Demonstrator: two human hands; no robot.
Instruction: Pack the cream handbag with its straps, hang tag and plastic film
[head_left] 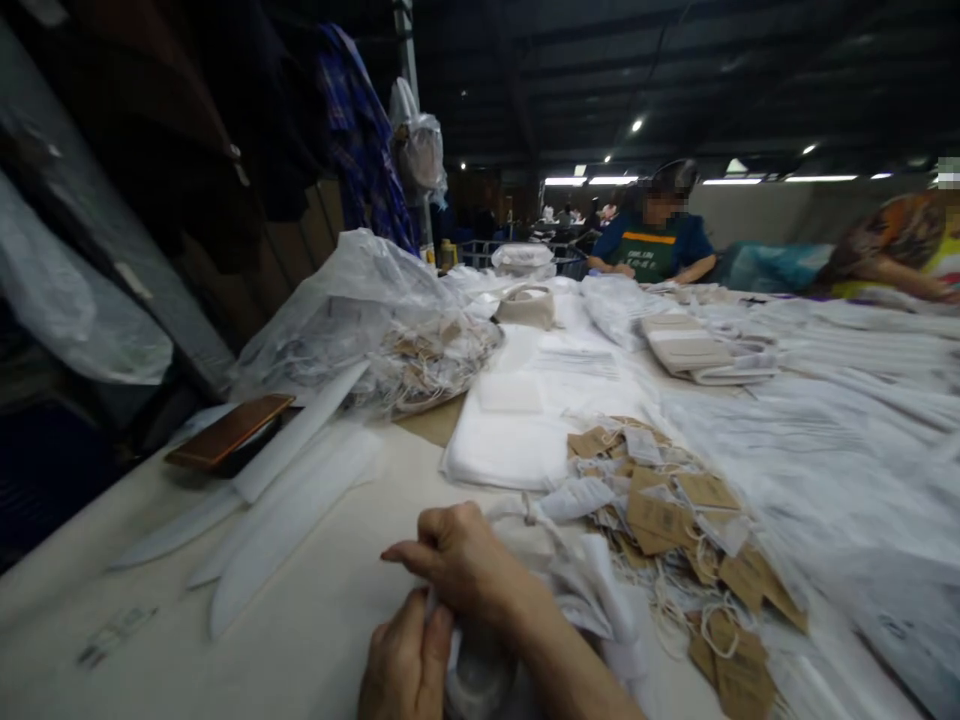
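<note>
At the frame's lower centre, the left hand (405, 660) pinches a pale cloth item (562, 565); the right hand (469, 560) curls over it, its grip hidden. The cream tabletop (300, 630) carries brown tags (660, 522) right of centre; 2 people (654, 240) are at upper right beneath a dark ceiling (585, 60).

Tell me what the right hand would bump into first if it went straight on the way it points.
The right hand would probably meet the nearest white curved piece on the tabletop, though depth is unclear.
</note>
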